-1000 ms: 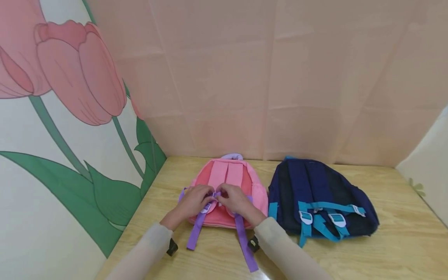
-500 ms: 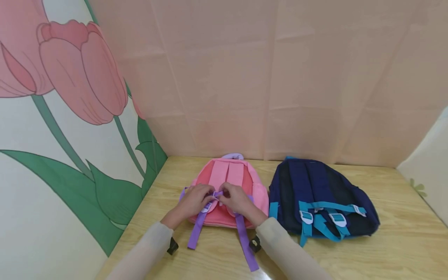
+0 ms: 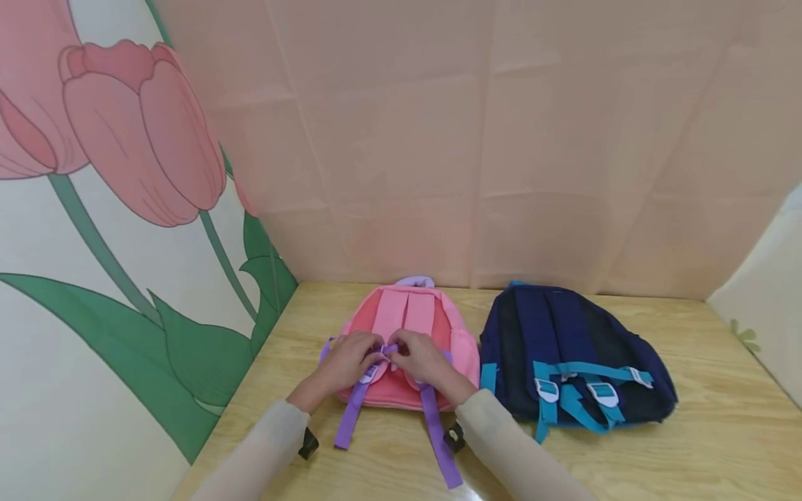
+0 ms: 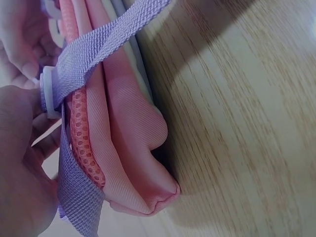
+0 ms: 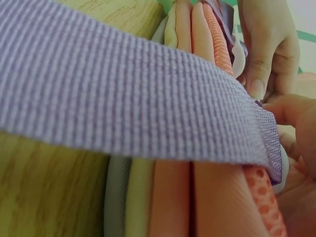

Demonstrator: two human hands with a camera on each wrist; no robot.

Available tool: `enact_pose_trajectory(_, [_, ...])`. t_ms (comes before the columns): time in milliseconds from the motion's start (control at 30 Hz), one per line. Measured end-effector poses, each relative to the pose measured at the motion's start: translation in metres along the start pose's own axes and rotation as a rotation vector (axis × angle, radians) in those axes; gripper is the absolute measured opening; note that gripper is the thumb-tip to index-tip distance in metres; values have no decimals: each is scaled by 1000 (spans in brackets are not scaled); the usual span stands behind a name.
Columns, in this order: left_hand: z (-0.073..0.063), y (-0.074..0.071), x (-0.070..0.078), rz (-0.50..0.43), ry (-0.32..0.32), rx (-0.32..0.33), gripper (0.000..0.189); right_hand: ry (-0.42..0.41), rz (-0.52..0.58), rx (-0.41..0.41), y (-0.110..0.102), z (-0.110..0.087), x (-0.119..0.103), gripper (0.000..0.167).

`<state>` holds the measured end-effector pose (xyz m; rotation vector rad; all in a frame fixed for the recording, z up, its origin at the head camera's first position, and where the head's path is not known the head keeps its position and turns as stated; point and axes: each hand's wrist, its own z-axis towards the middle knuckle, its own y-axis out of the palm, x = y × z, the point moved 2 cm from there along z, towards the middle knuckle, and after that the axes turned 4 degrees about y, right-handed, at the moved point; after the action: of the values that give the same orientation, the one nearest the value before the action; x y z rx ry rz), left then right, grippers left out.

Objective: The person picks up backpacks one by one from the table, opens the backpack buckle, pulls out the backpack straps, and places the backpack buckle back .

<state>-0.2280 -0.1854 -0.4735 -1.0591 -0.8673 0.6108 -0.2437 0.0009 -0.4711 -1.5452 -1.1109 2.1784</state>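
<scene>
A small pink backpack (image 3: 395, 306) lies with its shoulder straps facing up. Over its lower middle my left hand (image 3: 351, 358) and right hand (image 3: 421, 355) meet, fingertips almost together, pinching a thin purple strap (image 3: 390, 348) with a small light buckle (image 3: 383, 350). Two wider purple webbing ends (image 3: 349, 426) trail from the bag towards the front. In the left wrist view a white slider (image 4: 48, 91) on the webbing (image 4: 94, 54) sits beside the fingers. The right wrist view has purple webbing (image 5: 148, 94) across the front, hiding part of the fingers.
A navy backpack (image 3: 564, 327) with turquoise straps (image 3: 589, 369) and white buckles lies close to the right. Both bags rest on a wooden table (image 3: 720, 376). A pinkish sheet (image 3: 501, 139) hangs behind, and a tulip-painted wall (image 3: 144, 139) stands at the left.
The view has shifted very slightly. Both hands keep their pinch at the same place over the pink backpack, and the bags and trailing webbing have not visibly moved.
</scene>
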Motion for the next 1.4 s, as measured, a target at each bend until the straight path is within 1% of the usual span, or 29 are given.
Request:
enact_pose_trajectory(233, [-1, 1, -1, 7, -4, 0, 18, 5, 29, 21, 1, 0, 2, 11])
enact_pose_trajectory(467, [-1, 0, -1, -7, 12, 19, 17, -28, -3, 5, -2, 1, -3, 16])
enact_pose_trajectory(667, [0, -1, 1, 2, 18, 19, 17, 7, -12, -4, -1, 1, -4, 14])
enact_pose_trajectory(800, [0, -2, 1, -10, 11, 11, 18, 30, -2, 0, -1, 1, -2, 12])
enact_pose_trajectory(1067, [0, -2, 1, -17, -5, 9, 19, 46, 18, 5, -1, 3, 0, 10])
enact_pose_trajectory(1233, [0, -1, 1, -16, 4, 5, 20, 48, 21, -6, -1, 2, -1, 13])
enact_pose_trajectory(1400, [0, -1, 2, -14, 25, 14, 20, 40, -2, -7, -1, 1, -4, 13])
